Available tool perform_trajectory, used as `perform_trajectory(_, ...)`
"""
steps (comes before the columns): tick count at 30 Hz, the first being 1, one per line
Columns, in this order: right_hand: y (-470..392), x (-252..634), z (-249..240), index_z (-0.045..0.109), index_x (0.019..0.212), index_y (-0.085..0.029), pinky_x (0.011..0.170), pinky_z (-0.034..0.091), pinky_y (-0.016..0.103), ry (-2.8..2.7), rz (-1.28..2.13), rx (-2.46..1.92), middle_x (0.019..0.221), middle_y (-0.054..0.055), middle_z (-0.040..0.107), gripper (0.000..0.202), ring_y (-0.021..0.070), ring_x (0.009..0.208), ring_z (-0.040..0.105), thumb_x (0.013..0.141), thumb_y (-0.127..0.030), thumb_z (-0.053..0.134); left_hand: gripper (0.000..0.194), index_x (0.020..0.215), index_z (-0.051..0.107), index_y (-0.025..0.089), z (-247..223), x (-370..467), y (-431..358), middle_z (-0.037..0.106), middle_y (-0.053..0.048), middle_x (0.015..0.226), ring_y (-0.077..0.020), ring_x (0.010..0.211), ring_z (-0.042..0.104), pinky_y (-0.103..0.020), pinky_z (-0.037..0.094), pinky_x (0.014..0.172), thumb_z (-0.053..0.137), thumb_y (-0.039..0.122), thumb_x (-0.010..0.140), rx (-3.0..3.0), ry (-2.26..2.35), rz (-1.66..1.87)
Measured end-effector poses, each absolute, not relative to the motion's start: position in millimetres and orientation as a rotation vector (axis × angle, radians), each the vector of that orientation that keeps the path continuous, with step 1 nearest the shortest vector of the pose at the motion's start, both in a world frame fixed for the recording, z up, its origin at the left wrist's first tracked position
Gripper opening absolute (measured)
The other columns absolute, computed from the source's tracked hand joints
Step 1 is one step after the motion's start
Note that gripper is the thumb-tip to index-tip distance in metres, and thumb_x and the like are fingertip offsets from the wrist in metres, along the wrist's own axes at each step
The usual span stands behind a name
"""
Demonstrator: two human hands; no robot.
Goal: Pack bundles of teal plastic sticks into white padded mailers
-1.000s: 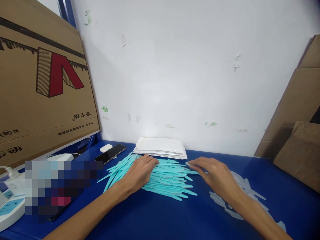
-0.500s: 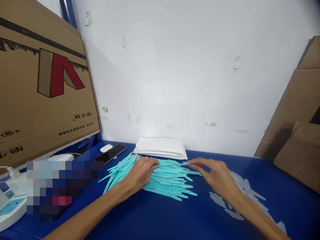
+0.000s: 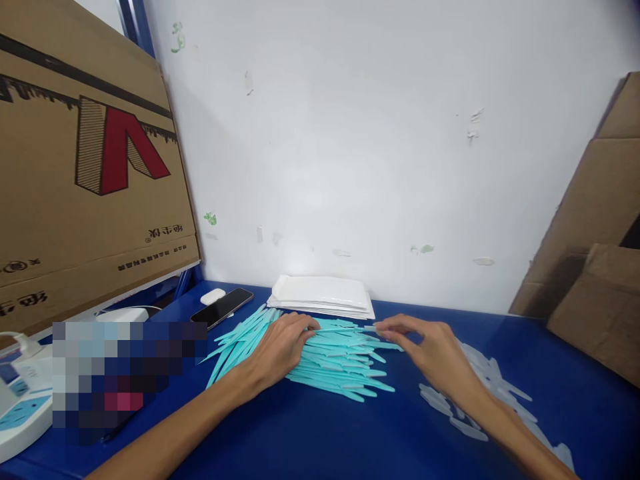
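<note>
A spread pile of thin turquoise strips (image 3: pixel 340 367) lies on the blue table (image 3: pixel 320 440), with more of them fanned out to the left. My left hand (image 3: pixel 285 347) rests on the pile, thumb and fingers pinched on one turquoise strip near its top. The right end of that same strip, which looks whitish, is between the fingertips of my right hand (image 3: pixel 425 343). Under and beside my right forearm lie several translucent whitish pieces (image 3: pixel 467 427).
White flat packets (image 3: pixel 320 293) are stacked against the wall behind the pile. A phone (image 3: pixel 223 308) and a white case (image 3: pixel 213 297) lie at the back left. A power strip (image 3: pixel 25 420) sits far left. Cardboard (image 3: pixel 90 167) stands left, more cardboard (image 3: pixel 600 293) right.
</note>
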State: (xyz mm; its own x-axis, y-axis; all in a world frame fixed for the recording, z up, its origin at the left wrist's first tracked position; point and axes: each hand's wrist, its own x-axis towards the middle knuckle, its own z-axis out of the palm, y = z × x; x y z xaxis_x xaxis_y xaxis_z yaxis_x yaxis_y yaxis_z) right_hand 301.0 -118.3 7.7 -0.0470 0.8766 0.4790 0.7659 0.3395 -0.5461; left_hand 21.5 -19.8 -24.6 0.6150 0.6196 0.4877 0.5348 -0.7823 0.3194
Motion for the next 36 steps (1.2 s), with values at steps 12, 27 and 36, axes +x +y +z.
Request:
perform_trajectory(12, -118, 305, 9, 0.076, 0.096, -0.029, 0.073, 0.057, 0.031, -1.76, 0.156, -1.453, 0.099, 0.001, 0.079, 0.023, 0.0251, 0.09, 0.075, 0.094, -0.042, 0.057, 0.016, 0.099, 0.067, 0.021, -19, 24, -20, 0.074, 0.0, 0.09, -0.0146, 0.075, 0.065, -0.026, 0.046, 0.072, 0.052, 0.019, 0.095, 2.496, 0.981, 1.018)
perform_trajectory(27, -120, 306, 15, 0.075, 0.093, -0.026, 0.078, 0.059, 0.033, -1.701, 0.402, -1.422, 0.096, 0.004, 0.079, 0.024, 0.0267, 0.093, 0.074, 0.091, -0.045, 0.06, 0.016, 0.094, 0.069, 0.019, -13, 27, -26, 0.072, 0.001, 0.077, -0.0121, 0.065, 0.065, -0.022, 0.046, 0.064, 0.054, 0.017, 0.092, 2.28, 0.941, 1.039)
perform_trajectory(36, -125, 291, 11, 0.076, 0.088, -0.025, 0.076, 0.059, 0.034, -1.675, 0.443, -1.383, 0.092, 0.003, 0.079, 0.025, 0.0259, 0.086, 0.075, 0.092, -0.044, 0.059, 0.019, 0.097, 0.073, 0.018, -17, 29, -36, 0.07, -0.003, 0.086, -0.0108, 0.065, 0.061, -0.022, 0.046, 0.062, 0.054, 0.018, 0.095, 2.301, 0.791, 1.069)
